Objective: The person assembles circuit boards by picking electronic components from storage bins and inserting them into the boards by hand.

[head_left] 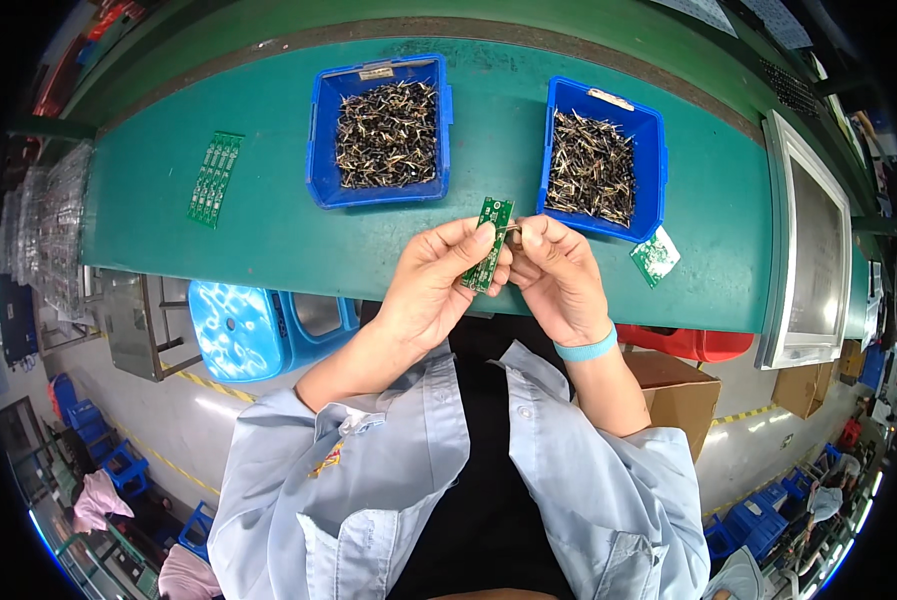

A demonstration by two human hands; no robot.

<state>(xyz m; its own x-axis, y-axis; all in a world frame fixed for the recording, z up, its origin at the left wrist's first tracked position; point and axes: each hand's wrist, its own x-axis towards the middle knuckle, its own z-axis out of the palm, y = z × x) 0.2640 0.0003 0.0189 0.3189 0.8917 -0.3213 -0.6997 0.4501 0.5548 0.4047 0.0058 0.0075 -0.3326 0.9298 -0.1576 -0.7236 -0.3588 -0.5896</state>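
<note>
A: Starting with the head view, the only one, where are the hands?

B: Close together at the near edge of the green table [493,120]. The left hand [430,268] is clamped on a narrow green circuit board [492,256], thumb on its face and fingers behind.

A: How does the board sit?

B: Held up between the hands, its long side running from near to far, with the far end leaning slightly right.

A: And the right hand [568,275]?

B: Thumb and forefinger pinch a small dark part [513,231] at the board's right edge. I can't tell whether its lead has entered a hole. A pale blue band [586,347] circles that wrist.

A: What lies beyond?

B: Two blue bins: the left bin [380,198] stands farther off, while the right bin [652,160] is just beyond the right hand. Both hold heaps of dark parts with thin pale leads.

A: Anything else on the table?

B: A green board panel [215,180] at far left, a white-and-green piece [655,258] beside the right bin's near corner, and a pale-framed panel [806,240] at the right.
</note>
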